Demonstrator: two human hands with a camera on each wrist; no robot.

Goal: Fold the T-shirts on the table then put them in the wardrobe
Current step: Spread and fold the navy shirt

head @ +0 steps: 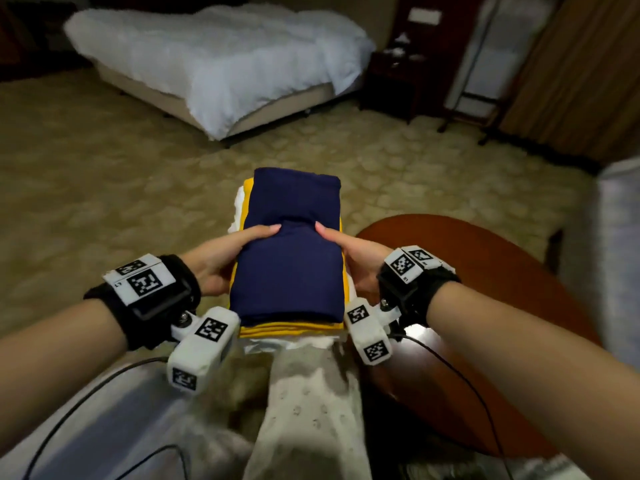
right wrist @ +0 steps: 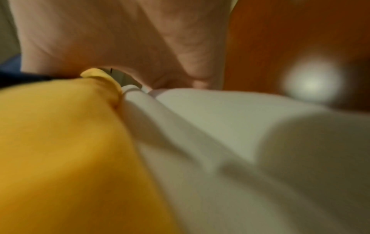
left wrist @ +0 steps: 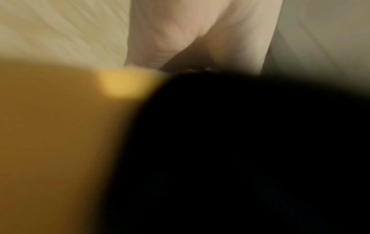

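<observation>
Both hands are carrying a stack of folded T-shirts, held in the air just left of the wooden counter [head: 485, 271]: navy T-shirt [head: 291, 244] on top, yellow T-shirt [head: 291, 330] beneath, white T-shirt [head: 239, 209] lowest. The left hand [head: 221, 261] and right hand [head: 360, 261] are each keeping a holding grip on the stack's sides, thumbs pressing the navy top. Likely risk: the overhanging white layer is sagging, so loosening either grip could let it slide out and unfold.
</observation>
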